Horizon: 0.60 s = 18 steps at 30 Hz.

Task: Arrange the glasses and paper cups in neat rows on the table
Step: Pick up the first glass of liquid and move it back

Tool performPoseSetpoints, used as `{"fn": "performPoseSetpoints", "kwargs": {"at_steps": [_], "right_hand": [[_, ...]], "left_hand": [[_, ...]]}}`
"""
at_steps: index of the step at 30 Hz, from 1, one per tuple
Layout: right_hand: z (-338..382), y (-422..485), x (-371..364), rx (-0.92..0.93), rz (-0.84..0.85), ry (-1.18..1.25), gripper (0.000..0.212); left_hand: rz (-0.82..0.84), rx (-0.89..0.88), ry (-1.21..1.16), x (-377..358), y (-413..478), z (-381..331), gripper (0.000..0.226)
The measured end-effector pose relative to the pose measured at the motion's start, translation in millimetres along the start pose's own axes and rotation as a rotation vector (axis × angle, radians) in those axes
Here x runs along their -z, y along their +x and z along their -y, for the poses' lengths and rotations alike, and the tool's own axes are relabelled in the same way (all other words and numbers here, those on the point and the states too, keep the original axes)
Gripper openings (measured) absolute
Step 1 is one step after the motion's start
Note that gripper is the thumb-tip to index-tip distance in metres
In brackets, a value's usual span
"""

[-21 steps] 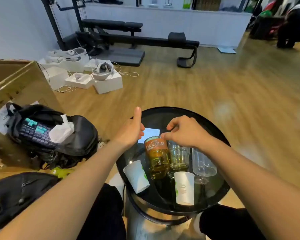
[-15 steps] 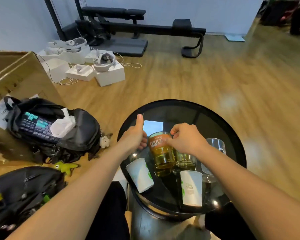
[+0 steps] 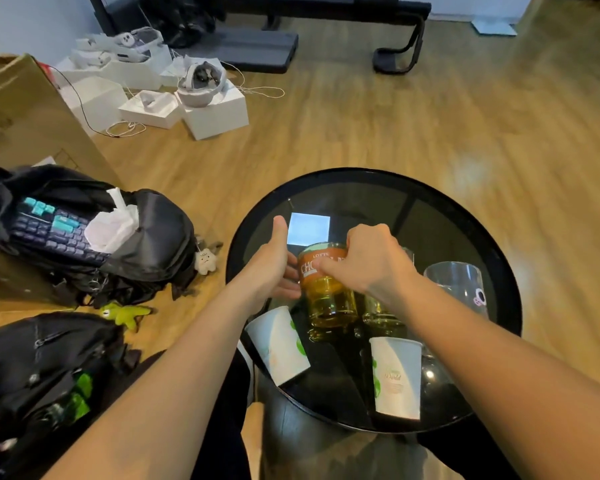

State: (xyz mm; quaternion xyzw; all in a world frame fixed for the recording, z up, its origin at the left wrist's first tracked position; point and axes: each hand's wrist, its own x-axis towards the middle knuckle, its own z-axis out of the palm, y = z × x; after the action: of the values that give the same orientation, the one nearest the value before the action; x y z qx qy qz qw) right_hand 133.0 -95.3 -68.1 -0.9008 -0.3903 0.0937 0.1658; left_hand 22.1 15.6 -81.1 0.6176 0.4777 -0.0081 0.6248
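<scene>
Two black backpacks sit on the wood floor to my left: the farther open backpack (image 3: 94,233) holds a dark keyboard (image 3: 54,228) with teal keys and a crumpled white tissue (image 3: 113,225), and the nearer backpack (image 3: 42,372) shows green patches I cannot identify. Ahead of me is the round black glass table (image 3: 371,188), and every cup and glass stands on its near half. Largest of those is the clear tumbler (image 3: 456,285) at the right, empty, with a small pink mark low on its wall. Next come two white paper cups with green print: the left paper cup (image 3: 279,344) tilts near the table's left edge, the right paper cup (image 3: 397,375) stands upright near the front edge, its faint writing unreadable. Between my hands is the amber glass (image 3: 329,292), its orange band reading "CHOC" before my fingers cover the rest. My right hand (image 3: 371,261) grips its rim from above, and my left hand (image 3: 272,268) cups its left side, thumb raised. A smaller greenish glass (image 3: 381,315) stands just right of it, mostly hidden under my wrist.
</scene>
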Motion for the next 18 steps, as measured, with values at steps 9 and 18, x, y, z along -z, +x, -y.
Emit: {"fn": "performPoseSetpoints", "kwargs": {"at_steps": [9, 18], "right_hand": [[4, 1, -2, 0.032, 0.029, -0.035, 0.045], [3, -1, 1, -0.01, 0.014, 0.158, 0.046]], "left_hand": [[-0.037, 0.018, -0.122, -1, 13, 10, 0.089], [-0.011, 0.064, -0.263, 6, 17, 12, 0.093]]}}
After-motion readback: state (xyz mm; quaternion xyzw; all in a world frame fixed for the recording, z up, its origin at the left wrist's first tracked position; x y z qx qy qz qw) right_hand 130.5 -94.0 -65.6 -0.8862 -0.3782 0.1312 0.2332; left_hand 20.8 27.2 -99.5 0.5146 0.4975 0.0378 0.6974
